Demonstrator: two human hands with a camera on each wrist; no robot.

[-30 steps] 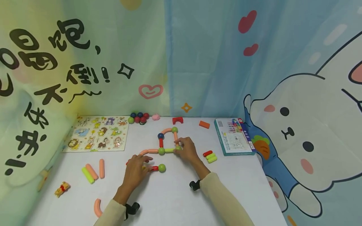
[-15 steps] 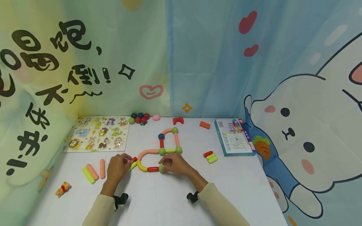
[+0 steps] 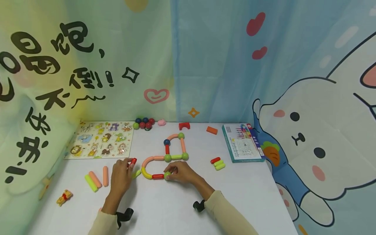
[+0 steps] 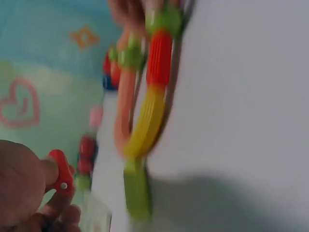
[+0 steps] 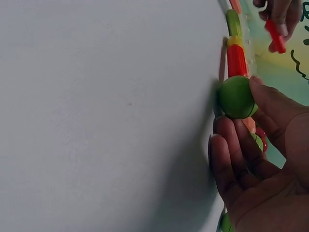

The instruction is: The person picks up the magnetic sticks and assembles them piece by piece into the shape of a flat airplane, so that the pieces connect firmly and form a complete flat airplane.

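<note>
Left hand (image 3: 119,173): clamped on a red rod (image 4: 62,169), pinched between thumb and fingers.
Red rod: at the left hand's fingertips, apart from the joined pieces, a pale dot showing at one end.
Yellow-green rod (image 3: 136,174): on the worktop (image 3: 170,209), just right of the left hand, its tip at the yellow curved rod (image 3: 146,174); whether they touch, I cannot tell.
Right hand (image 3: 182,172): clamped on a green ball (image 5: 236,98), held between thumb and fingers.
Green ball: at the right hand's fingertips, on the end of a red connecting rod (image 3: 158,176).
Curved chain: between the hands, running from the held ball through the red connecting rod, yellow curved rod, peach curved rod (image 3: 148,160) and straight peach rod (image 3: 159,158) to a joint ball (image 3: 167,158).
Upper loop: beyond the right hand, meeting the chain at the joint ball, with a blue ball (image 3: 166,142) at one corner.
Left side: long rods (image 3: 105,176), near the left hand.
Right side: short rods (image 3: 219,166), well apart from the right hand.
</note>
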